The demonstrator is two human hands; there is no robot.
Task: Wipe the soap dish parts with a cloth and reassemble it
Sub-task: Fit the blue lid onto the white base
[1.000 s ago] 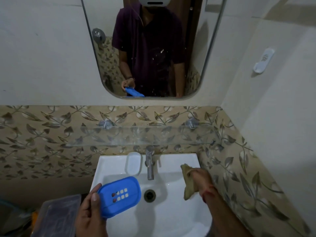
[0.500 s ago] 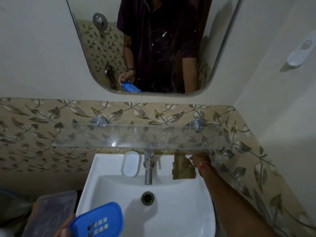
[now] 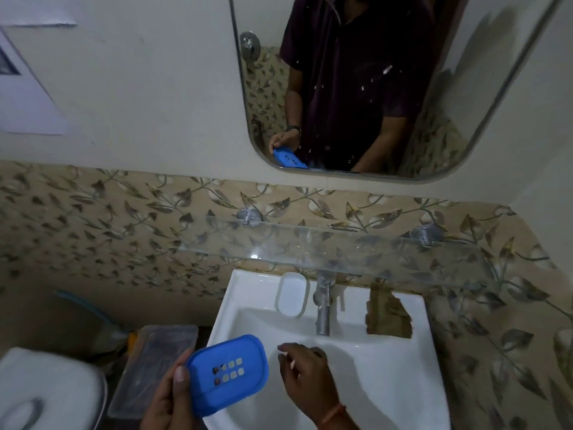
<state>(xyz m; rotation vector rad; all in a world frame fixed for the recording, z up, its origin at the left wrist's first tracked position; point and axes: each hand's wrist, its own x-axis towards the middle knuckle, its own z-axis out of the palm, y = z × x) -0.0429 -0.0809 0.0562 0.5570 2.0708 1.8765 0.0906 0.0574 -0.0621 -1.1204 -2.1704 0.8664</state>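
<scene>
Since the earlier frames, the brown cloth (image 3: 387,315) has been released and is left lying on the sink (image 3: 403,373) rim, right of the tap (image 3: 322,308). At lower centre, the right hand (image 3: 305,377) is seen empty, fingers loosely spread over the basin. The blue soap dish tray (image 3: 228,378) is gripped by the left hand (image 3: 172,398) at lower left. The white soap dish base (image 3: 291,293) is set on the rim, left of the tap.

— What's on the wall?
— A band of leaf-patterned tiles (image 3: 124,218) under plain cream wall, a rounded mirror (image 3: 387,88) above, and a glass shelf (image 3: 341,256) on metal brackets.
— Below?
— A white sink (image 3: 387,383) with a steel tap (image 3: 322,308). Dim light.
</scene>
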